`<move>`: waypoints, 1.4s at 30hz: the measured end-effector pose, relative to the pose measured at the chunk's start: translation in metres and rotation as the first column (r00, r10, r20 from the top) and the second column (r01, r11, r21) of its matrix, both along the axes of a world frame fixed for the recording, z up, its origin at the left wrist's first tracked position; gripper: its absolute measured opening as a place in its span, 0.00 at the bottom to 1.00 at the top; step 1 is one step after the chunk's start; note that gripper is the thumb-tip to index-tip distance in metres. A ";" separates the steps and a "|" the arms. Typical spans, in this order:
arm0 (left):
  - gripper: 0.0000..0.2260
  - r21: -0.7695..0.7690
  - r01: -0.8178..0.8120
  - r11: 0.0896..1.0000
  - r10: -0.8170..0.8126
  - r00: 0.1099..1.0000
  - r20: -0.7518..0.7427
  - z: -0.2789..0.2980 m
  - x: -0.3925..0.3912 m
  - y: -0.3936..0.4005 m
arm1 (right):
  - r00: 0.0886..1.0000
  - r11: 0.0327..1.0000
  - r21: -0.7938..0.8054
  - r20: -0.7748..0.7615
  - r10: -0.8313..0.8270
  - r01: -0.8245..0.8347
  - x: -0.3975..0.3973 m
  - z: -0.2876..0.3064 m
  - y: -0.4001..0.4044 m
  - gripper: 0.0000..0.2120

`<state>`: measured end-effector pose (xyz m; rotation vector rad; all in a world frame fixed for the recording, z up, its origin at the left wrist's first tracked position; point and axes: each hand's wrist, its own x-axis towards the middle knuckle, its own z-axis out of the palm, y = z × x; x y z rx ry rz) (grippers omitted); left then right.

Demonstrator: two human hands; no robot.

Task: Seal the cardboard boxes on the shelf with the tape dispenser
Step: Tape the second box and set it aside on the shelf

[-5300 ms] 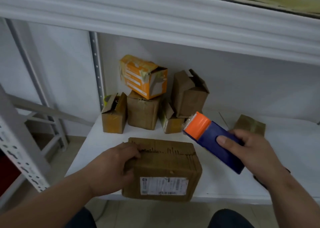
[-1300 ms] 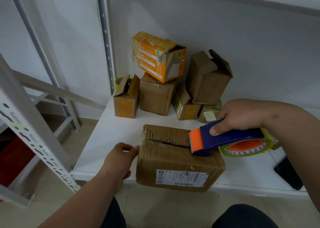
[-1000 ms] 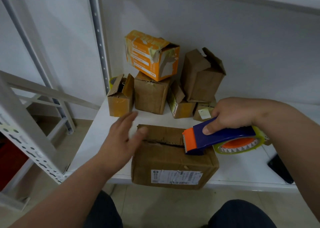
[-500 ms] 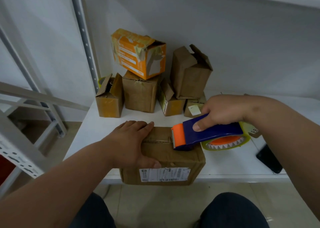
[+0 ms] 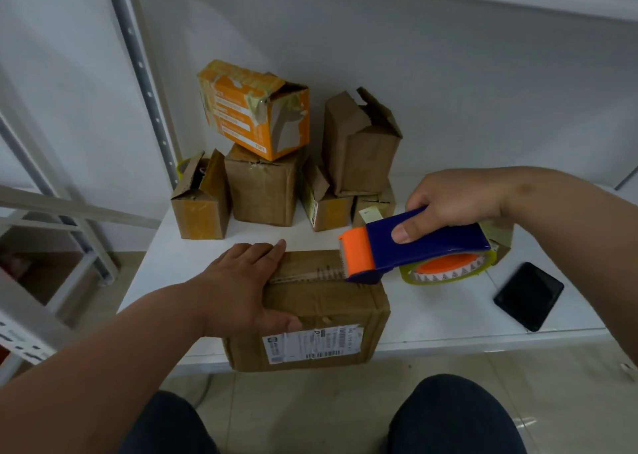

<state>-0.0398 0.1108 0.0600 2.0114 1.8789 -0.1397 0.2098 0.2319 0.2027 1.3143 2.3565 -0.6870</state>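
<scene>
A person's left hand (image 5: 238, 291) lies flat on the left half of a labelled cardboard box (image 5: 321, 315) at the front edge of the white shelf (image 5: 448, 319), lower centre of the frame, fingers straight, thumb over the front edge; the right hand (image 5: 452, 201), its grip clamped around a blue and orange tape dispenser (image 5: 414, 250), sets the orange head on the box's top seam at centre right; clear tape appears to run along the seam between hand and dispenser; the taping of this box looks under way; next, by this view, the strip wants cutting and pressing down; smaller boxes (image 5: 276, 163), several with open flaps, wait stacked in the upper centre; a black phone (image 5: 528, 294) lies at right.
</scene>
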 end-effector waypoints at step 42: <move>0.42 0.004 0.115 0.993 -0.113 0.978 -0.176 0.002 0.006 -0.004 | 0.982 0.985 0.174 0.187 -0.023 -0.010 0.032 -0.054 0.024 0.22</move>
